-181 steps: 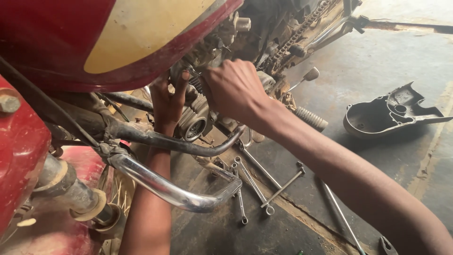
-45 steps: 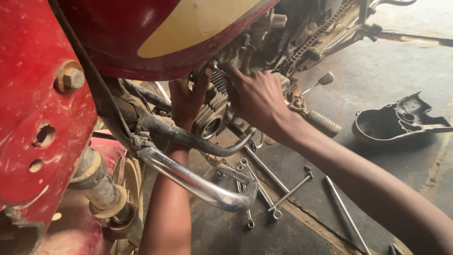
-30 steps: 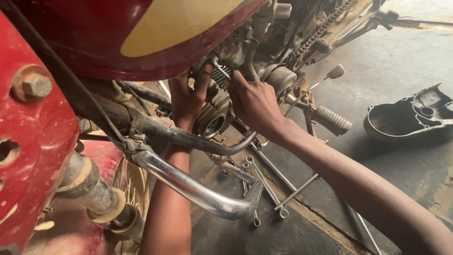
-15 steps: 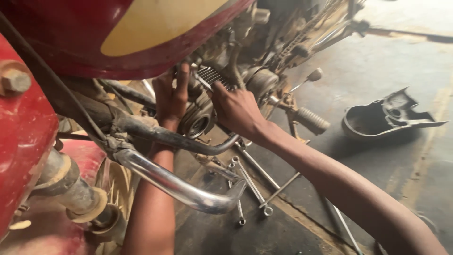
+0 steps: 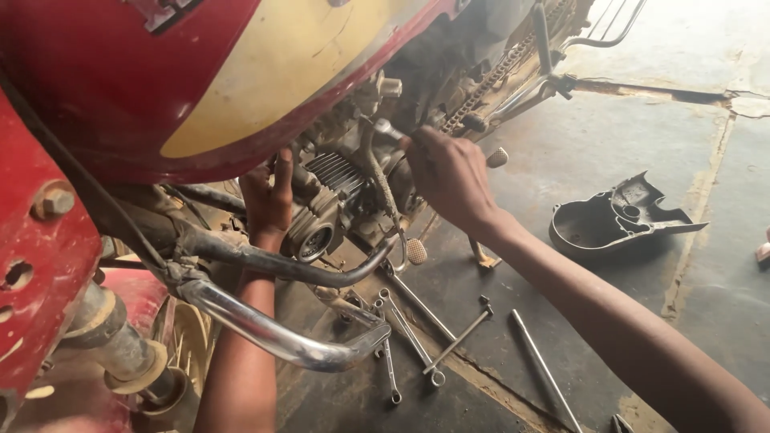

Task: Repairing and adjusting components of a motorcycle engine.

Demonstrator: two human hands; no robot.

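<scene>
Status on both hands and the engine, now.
Left hand flat against engine. Right hand gripping engine's top rear. Crash bar crosses left forearm.

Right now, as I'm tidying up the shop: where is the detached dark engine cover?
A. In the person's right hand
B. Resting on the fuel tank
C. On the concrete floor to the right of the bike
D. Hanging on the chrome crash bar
C: the dark engine cover lies alone on the concrete floor, clear of the right hand.
</scene>
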